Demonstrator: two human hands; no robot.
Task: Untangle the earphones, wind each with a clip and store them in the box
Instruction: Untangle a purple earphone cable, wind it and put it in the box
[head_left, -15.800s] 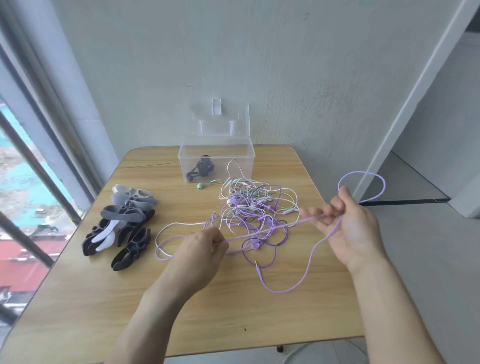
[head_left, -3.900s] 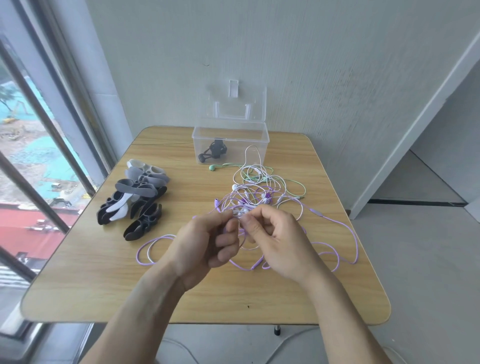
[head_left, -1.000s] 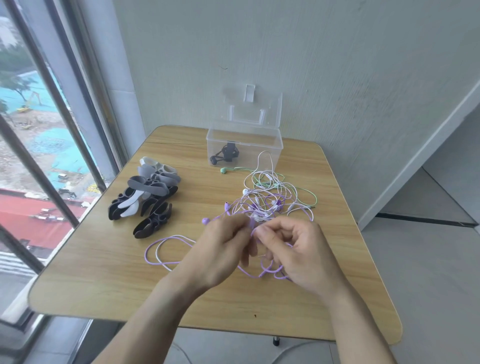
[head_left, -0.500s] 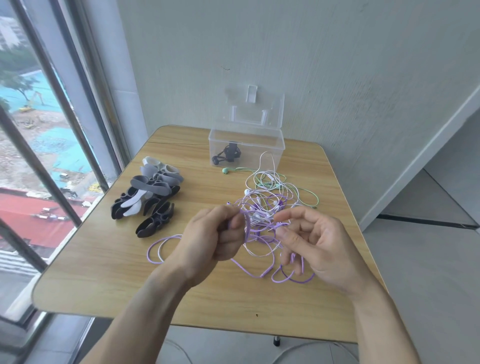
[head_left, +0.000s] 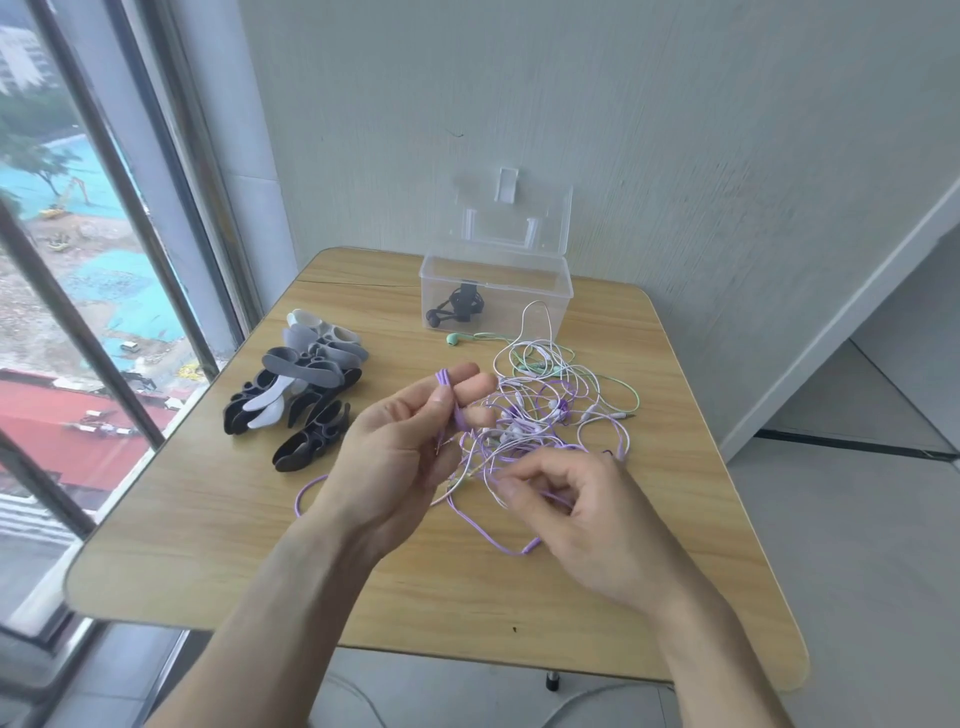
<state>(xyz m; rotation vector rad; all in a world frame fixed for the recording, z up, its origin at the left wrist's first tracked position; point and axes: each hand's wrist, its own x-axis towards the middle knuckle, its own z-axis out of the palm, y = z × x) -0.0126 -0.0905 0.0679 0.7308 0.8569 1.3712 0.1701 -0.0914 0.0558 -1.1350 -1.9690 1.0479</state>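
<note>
A tangle of purple, white and green earphones (head_left: 540, 410) lies in the middle of the wooden table (head_left: 208, 545). My left hand (head_left: 400, 452) is raised over it and pinches a doubled purple cable (head_left: 447, 395) between thumb and fingers. My right hand (head_left: 576, 514) hovers just right of it, fingers curled, pinching a purple strand near the tangle's front edge. A clear plastic box (head_left: 496, 291) with its lid up stands at the back, holding one wound black earphone (head_left: 460, 309). A pile of black, grey and white clips (head_left: 301, 395) lies at the left.
A green earbud (head_left: 453, 339) lies just in front of the box. The wall runs right behind the table and a window with dark frames (head_left: 171, 218) stands along the left. The floor drops away to the right of the table's edge.
My left hand has lifted its purple cable higher. My right hand has dropped toward the table and closed its fingers on a purple strand; half a second ago those fingers were spread.
</note>
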